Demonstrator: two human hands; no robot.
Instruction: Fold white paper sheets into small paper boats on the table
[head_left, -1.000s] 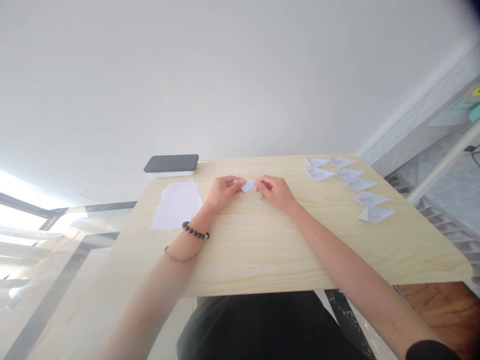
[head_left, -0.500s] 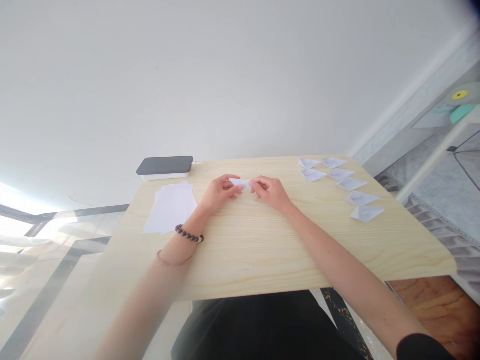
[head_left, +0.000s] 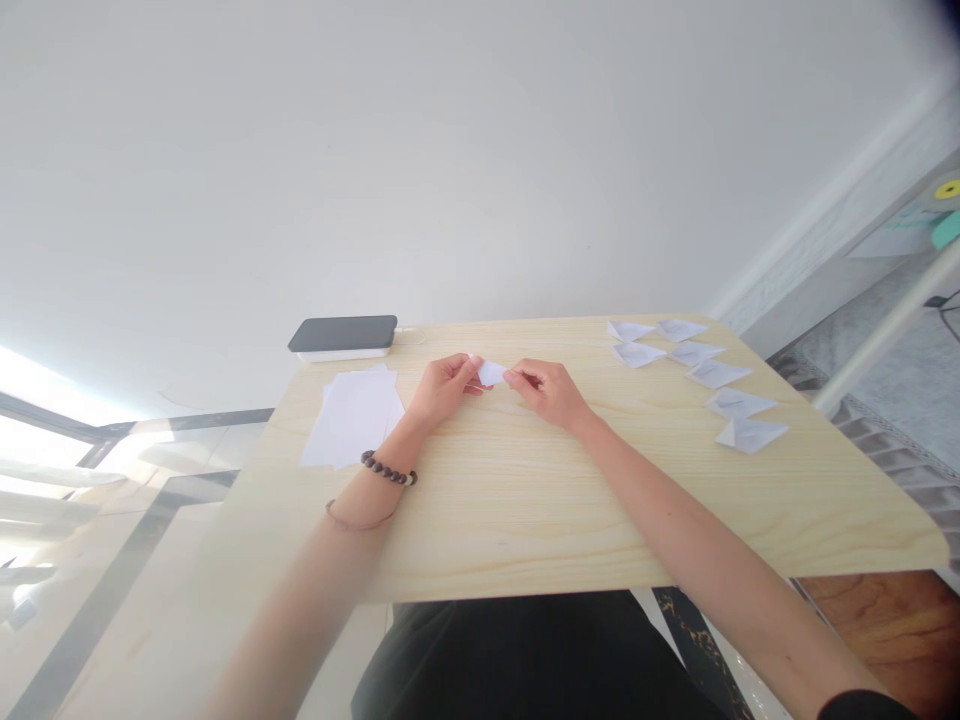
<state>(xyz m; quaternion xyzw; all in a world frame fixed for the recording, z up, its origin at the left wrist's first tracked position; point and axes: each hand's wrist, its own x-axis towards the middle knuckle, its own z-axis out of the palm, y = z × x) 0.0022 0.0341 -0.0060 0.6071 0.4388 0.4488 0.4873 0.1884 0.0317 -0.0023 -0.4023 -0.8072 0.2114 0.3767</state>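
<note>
A small folded piece of white paper (head_left: pixel 491 373) is held between my two hands above the middle of the table. My left hand (head_left: pixel 447 388) pinches its left end, with the thumb on top and the fingers behind and below. At its right end, the fingertips of my right hand (head_left: pixel 548 390) grip the pointed corner. Off to the right, several folded white paper shapes (head_left: pixel 718 374) lie in a loose double row. Beside my left forearm rests a stack of white paper sheets (head_left: pixel 349 415).
The pale wooden table (head_left: pixel 525 520) stands against a plain wall (head_left: pixel 480 170). At its back left lies a dark-topped device (head_left: pixel 343 333) on a white base, with a thin white cable. A metal pole (head_left: pixel 889 330) rises beyond the right edge.
The folded paper has turned in my hands and shows a wider pointed face. My left thumb has shifted up onto it. The whole view has moved slightly, so the table sits further right.
</note>
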